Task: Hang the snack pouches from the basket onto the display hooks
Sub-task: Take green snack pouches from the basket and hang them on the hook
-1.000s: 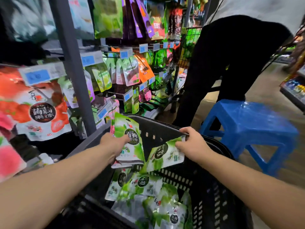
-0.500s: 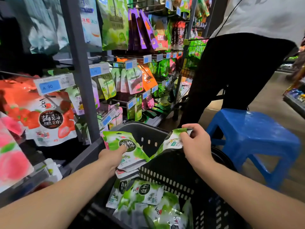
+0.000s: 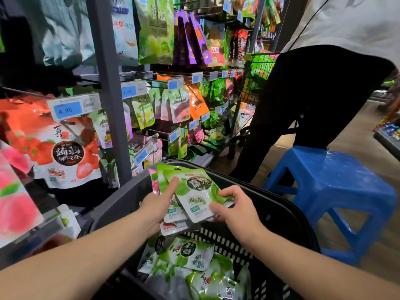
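Note:
Over the black plastic basket I hold a small stack of green-and-white snack pouches. My left hand grips the stack from the left, thumb lying across the top pouch. My right hand pinches the top pouch at its lower right corner, laying it on the stack. Several more green pouches lie loose in the basket's bottom. The display hooks stick out from the rack to the upper left, with pouches and blue price tags hanging on them.
A grey upright post of the rack stands left of the basket. A blue plastic stool is on the right. A person in black trousers bends at the rack behind it. Large red jelly bags hang at far left.
My right hand has carried its pouch leftwards and laid it on top of the stack in my left hand. The view has tilted down and closer to the basket.

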`<state>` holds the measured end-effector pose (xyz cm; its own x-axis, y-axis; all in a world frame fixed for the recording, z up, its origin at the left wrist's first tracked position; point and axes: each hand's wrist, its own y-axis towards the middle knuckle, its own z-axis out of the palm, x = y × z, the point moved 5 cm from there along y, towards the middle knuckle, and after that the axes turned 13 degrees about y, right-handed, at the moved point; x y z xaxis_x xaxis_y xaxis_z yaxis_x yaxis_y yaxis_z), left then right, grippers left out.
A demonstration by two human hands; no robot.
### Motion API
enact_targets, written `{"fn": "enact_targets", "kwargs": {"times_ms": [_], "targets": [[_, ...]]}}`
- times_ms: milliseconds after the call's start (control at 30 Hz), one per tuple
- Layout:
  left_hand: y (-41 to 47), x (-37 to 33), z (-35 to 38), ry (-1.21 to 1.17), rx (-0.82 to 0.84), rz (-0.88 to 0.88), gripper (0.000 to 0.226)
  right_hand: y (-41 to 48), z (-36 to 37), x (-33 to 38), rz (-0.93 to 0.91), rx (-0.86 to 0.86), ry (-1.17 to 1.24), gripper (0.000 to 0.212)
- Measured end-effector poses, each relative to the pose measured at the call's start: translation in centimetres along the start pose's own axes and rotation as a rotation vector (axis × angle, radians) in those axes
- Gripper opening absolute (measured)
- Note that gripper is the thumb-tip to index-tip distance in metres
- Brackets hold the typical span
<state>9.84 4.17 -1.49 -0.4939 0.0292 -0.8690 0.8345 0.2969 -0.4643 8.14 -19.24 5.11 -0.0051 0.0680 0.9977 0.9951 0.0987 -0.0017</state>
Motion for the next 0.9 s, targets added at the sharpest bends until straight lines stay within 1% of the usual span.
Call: {"fn": "enact_targets", "kwargs": {"times_ms": [33,67,133,167,200,233,333,367,467,500,533,567,633,700,767,867,900], "targets": [[-1.1,-0.5,0.1,-0.019,0.014,0.037,0.11,-0.1,0.0,0.0,-0.003,0.037,-0.052,0.03],[-1.7,-0.9,0.1,-0.034,0.021,0.077,0.087,-0.2,0.0,-0.1,0.012,0.08,-0.08,0.033],[-2.5,-1.8,0.0,-0.02,-0.017,0.159,0.045,-0.4,-0.2,-0.5,0.077,0.157,-0.059,0.037],[-2.6,-2.2,-0.3,-0.006,-0.06,0.2,0.033,-0.3,-0.3,-0.9,0.117,0.175,-0.021,0.036],[-2.7,-2.8,-0.7,0.025,-0.104,0.239,0.025,-0.2,-0.4,-1.2,0.155,0.173,0.025,0.037],[-2.9,-3.3,-0.9,0.054,-0.131,0.285,0.022,0.0,-0.6,-1.6,0.19,0.146,0.071,0.042],[-3.5,-4.9,-1.6,0.188,-0.176,0.392,0.029,1.2,-0.6,-1.9,0.266,0.057,0.158,0.068],[-3.8,-5.2,-1.7,0.232,-0.191,0.413,0.028,1.6,-0.2,-1.7,0.294,0.061,0.191,0.07],[-5.0,-5.8,-1.9,0.25,-0.217,0.447,0.015,2.3,1.8,-0.3,0.328,0.133,0.242,0.054],[-5.4,-5.9,-2.0,0.241,-0.224,0.455,0.014,2.3,2.3,-0.1,0.336,0.128,0.256,0.051],[-5.9,-6.0,-2.1,0.23,-0.227,0.465,0.016,2.4,2.6,0.1,0.335,0.103,0.27,0.051],[-6.7,-6.2,-2.2,0.224,-0.228,0.474,0.019,2.3,2.9,0.3,0.334,0.078,0.291,0.058],[-7.8,-6.4,-2.9,0.21,-0.233,0.484,0.023,2.1,3.6,1.2,0.322,0.08,0.319,0.065],[-8.9,-6.7,-4.0,0.217,-0.253,0.489,0.022,2.3,4.3,2.4,0.294,0.113,0.317,0.057],[-10.3,-7.2,-5.3,0.243,-0.288,0.492,0.017,2.8,5.2,3.8,0.249,0.146,0.298,0.049],[-13.3,-7.7,-7.5,0.291,-0.35,0.531,0.025,3.0,7.1,6.1,0.17,0.189,0.281,0.057],[-14.6,-7.7,-8.4,0.298,-0.375,0.545,0.026,2.8,7.8,6.9,0.16,0.213,0.286,0.056]]}}
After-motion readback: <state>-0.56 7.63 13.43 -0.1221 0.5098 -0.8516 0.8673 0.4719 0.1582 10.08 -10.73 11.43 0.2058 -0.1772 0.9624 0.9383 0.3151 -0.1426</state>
